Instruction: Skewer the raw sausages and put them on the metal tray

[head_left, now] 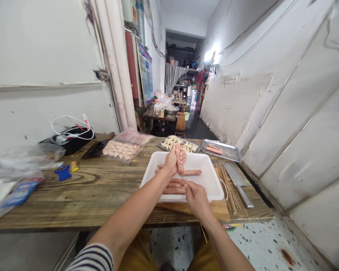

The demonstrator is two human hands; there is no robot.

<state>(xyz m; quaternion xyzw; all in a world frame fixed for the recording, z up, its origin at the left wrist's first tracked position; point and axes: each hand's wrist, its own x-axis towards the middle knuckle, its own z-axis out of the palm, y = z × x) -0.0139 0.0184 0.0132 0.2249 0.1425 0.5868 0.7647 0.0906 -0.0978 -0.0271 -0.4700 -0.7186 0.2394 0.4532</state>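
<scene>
My left hand (175, 159) is closed around a pinkish sausage (180, 162), held tilted above a white plastic tub (207, 190). Pinched in my right hand (197, 197) is a thin wooden skewer (203, 232), whose upper end meets the sausage's lower end; how deep it goes in I cannot tell. Several more sausages (173, 191) lie in the tub below my hands. The tub rests on a wooden cutting board (220, 210).
Loose skewers (226, 188) and a cleaver (238, 184) lie right of the tub. Behind it stand a metal tray with sausages (214, 149) and a tray of pale triangular pieces (175, 141). A bag of pale pieces (121, 149) and a blue tape dispenser (63, 172) are at left.
</scene>
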